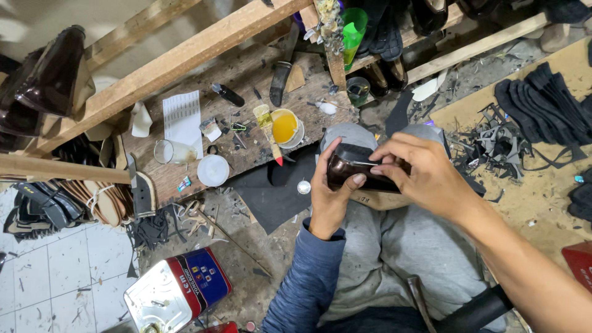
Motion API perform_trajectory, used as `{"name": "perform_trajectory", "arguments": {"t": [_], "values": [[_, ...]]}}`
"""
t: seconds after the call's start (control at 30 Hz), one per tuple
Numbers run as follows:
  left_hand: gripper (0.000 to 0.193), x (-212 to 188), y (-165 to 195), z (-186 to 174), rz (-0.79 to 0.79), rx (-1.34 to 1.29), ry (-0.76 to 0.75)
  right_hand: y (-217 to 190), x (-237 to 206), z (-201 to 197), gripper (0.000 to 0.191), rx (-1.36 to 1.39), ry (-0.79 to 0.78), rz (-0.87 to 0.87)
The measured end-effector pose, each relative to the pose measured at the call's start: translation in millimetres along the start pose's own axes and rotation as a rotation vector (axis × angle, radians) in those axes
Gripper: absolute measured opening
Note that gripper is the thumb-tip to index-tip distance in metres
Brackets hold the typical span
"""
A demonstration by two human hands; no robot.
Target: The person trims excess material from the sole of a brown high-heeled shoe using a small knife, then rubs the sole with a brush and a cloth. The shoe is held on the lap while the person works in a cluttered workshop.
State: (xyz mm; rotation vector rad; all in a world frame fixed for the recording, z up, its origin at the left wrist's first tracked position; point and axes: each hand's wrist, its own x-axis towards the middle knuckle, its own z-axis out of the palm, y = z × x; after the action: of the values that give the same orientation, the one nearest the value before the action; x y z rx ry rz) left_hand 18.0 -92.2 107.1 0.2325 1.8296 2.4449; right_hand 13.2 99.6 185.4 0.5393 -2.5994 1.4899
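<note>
While left hand (331,196) grips shoe (357,168), right hand (425,176) pinches

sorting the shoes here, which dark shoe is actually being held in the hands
The brown shoe on the lap, gripped by left hand and right hand; the others sit on the wooden racks.

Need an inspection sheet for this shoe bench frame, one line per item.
Surface: low wooden board, scuffed, stained.
Job's things: dark brown shoe on the knees.
Clutter: brush by yellow glue tub, white lid, knife, tin, leather scraps.
Grippers: left hand grips the shoe; right hand pinches at its upper.
Cables: nothing seen.
Surroundings: wooden rack with shoes, tiled floor.
</note>
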Motion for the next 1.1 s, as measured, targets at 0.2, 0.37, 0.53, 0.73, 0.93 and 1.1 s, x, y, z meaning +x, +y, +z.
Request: {"name": "perform_trajectory", "arguments": {"t": [0.2,0.37,0.53,0.73,0.93,1.1], "values": [[0.079,0,-1,1,-0.016,-0.014,0.005,5,1,-2,0.013,-0.104,0.008,-0.115],[0.078,-1,-2,1,-0.016,-0.004,0.014,9,7,-4,0.009,-0.169,-0.088,-0.115],[0.077,-1,-3,-2,0.002,0.017,0.011,12,11,1,0.009,-0.102,-0.124,-0.038],[0.078,0,-3,-4,0.009,0.003,0.010,16,9,0,0.010,0.005,-0.106,0.207],[0.078,1,-3,-2,0.006,-0.032,-0.006,10,-7,-1,0.016,-0.066,0.073,-0.125],[0.080,1,-4,-1,0.004,0.004,0.016,6,-11,9,0.013,-0.206,0.127,-0.128]]}}
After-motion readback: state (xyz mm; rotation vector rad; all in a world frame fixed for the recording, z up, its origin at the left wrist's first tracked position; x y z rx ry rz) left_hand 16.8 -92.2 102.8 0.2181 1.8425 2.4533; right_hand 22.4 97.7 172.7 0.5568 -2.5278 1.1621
